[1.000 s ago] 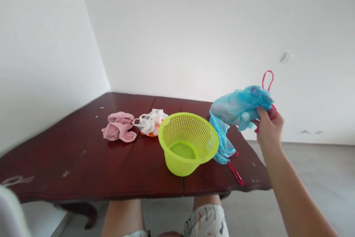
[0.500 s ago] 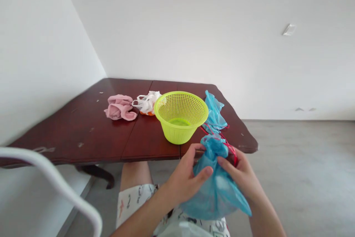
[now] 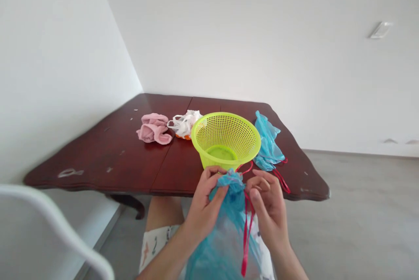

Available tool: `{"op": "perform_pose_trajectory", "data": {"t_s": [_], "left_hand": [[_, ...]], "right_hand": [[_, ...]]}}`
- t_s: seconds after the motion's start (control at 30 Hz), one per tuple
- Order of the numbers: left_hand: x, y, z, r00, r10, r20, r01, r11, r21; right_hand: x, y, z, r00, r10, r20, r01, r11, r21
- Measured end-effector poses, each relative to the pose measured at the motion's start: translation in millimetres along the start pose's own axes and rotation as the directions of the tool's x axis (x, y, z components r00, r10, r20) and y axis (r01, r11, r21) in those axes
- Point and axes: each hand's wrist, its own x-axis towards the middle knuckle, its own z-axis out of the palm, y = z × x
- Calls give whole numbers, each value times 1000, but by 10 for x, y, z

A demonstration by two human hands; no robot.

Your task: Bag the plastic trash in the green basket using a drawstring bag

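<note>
A blue plastic bag with a red drawstring hangs over my lap in front of the table edge. My left hand pinches the gathered top of the bag. My right hand is closed on the same top edge and the red drawstring beside it. A lime green perforated basket stands upright on the dark wooden table just beyond my hands.
A second blue bag with red strings lies right of the basket. A pink cloth and a white plastic bag lie further back. A white chair back curves at lower left. White walls enclose the corner.
The bag went from my raised right hand down to my lap, where both hands took it. Since half a second ago both hands have shifted up to its gathered top and drawstring.
</note>
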Motion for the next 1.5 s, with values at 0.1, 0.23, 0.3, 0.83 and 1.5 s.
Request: {"op": "perform_pose_trajectory", "data": {"t_s": [0.1, 0.23, 0.3, 0.83, 1.5], "left_hand": [[94, 36, -71, 998, -22, 55, 24, 999, -48], [154, 16, -156, 983, -184, -3, 172, 922, -346], [155, 27, -198, 966, -246, -82, 183, 871, -455], [189, 286, -448, 999, 28, 24, -21, 970, -244], [49, 255, -547, 965, 261, 17, -261, 957, 130]], "right_hand": [[61, 117, 129, 997, -36, 66, 49, 976, -210], [83, 188, 102, 981, -102, 166, 142, 958, -248], [87, 198, 90, 977, -110, 185, 151, 961, -229], [98, -42, 198, 990, -134, 49, 137, 989, -62], [144, -1, -21, 981, 42, 190, -5, 982, -191]]}}
